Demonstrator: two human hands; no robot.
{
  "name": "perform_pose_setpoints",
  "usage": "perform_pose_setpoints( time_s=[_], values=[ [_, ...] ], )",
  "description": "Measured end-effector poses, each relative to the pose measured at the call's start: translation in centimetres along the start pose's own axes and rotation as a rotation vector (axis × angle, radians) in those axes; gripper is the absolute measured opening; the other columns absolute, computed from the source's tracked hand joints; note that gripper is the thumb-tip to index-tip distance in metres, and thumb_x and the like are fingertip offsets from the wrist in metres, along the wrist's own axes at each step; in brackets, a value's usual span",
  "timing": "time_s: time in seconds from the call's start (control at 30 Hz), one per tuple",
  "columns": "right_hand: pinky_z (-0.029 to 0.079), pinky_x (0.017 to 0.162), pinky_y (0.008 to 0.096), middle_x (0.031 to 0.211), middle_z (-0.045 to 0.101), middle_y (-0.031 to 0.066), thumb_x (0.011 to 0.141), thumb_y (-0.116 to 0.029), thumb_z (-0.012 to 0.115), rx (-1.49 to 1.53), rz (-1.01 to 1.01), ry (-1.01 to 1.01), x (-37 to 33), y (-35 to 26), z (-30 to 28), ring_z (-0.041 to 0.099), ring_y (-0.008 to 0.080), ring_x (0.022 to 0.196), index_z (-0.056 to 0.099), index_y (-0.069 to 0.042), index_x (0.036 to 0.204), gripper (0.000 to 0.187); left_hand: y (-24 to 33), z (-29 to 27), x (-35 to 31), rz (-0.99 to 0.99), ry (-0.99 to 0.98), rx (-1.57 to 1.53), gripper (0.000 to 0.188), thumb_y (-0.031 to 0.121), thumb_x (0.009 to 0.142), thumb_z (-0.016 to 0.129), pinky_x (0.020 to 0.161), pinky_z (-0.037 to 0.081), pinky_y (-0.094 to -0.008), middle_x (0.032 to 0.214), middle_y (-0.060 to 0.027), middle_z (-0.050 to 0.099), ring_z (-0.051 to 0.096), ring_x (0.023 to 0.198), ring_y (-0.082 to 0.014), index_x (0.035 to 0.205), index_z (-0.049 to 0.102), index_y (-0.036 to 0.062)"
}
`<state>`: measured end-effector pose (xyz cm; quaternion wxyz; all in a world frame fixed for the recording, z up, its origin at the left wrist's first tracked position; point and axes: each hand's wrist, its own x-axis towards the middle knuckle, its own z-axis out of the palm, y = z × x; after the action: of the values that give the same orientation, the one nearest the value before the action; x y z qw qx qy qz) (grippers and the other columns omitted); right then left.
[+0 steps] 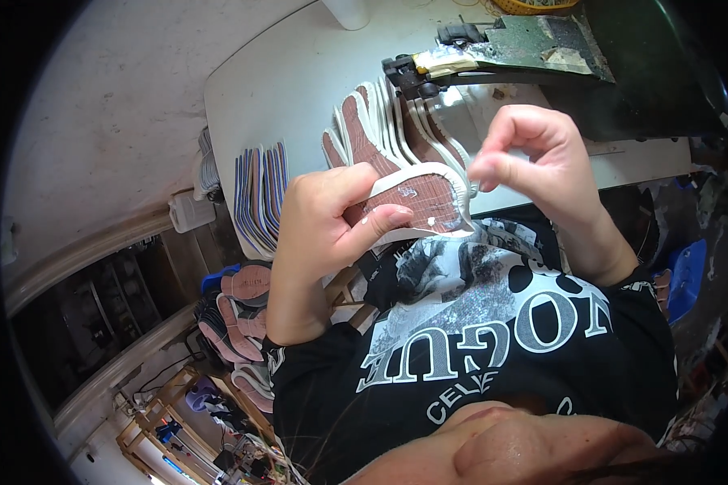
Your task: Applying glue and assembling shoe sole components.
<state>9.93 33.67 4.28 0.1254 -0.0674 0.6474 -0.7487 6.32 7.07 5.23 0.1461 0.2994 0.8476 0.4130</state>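
My left hand [319,214] is closed round a shoe sole [441,192], reddish brown with a raised white rim. Its thumb lies across the brown face and the fingers go behind. A small white speck shows on that face near the right edge. Just right of the sole, my right hand [542,149] is raised with thumb and forefinger pinched together. Whatever sits in that pinch is too small to make out. Behind my hands, a row of similar white-rimmed soles [368,133] leans together on the white table [287,89].
A green machine with a black head [518,44] stands at the far right of the table. Blue-edged soles [259,194] are stacked at the left edge. More soles [247,287] pile up below left, near a wooden frame [158,412]. A blue bin [687,279] is at right.
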Motion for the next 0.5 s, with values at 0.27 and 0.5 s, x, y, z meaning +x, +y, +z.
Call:
perform_pose_setpoints(
  time_s=[0.27, 0.5],
  values=[
    [0.049, 0.064, 0.0228, 0.079, 0.071, 0.0091, 0.085, -0.005, 0.072, -0.204, -0.096, -0.063, 0.1, -0.4, 0.7, 0.067, 0.0098, 0.072, 0.068, 0.004, 0.083, 0.01, 0.5, 0.3, 0.4, 0.025, 0.015, 0.108, 0.045, 0.041, 0.077, 0.079, 0.046, 0.034, -0.0363, 0.055, -0.0119, 0.047, 0.047, 0.047, -0.0295, 0.067, 0.056, 0.0037],
    [0.043, 0.054, 0.0216, 0.064, 0.06, -0.0003, 0.097, -0.014, 0.062, -0.148, -0.079, 0.041, 1.1, 0.8, 1.4, 0.056, 0.005, 0.059, 0.063, 0.002, 0.075, 0.027, 0.7, 0.5, 0.5, 0.026, 0.058, 0.114, 0.041, 0.037, 0.078, 0.079, 0.046, 0.035, -0.036, 0.055, -0.0112, 0.048, 0.048, 0.047, -0.0284, 0.067, 0.057, 0.0039]
  ],
)
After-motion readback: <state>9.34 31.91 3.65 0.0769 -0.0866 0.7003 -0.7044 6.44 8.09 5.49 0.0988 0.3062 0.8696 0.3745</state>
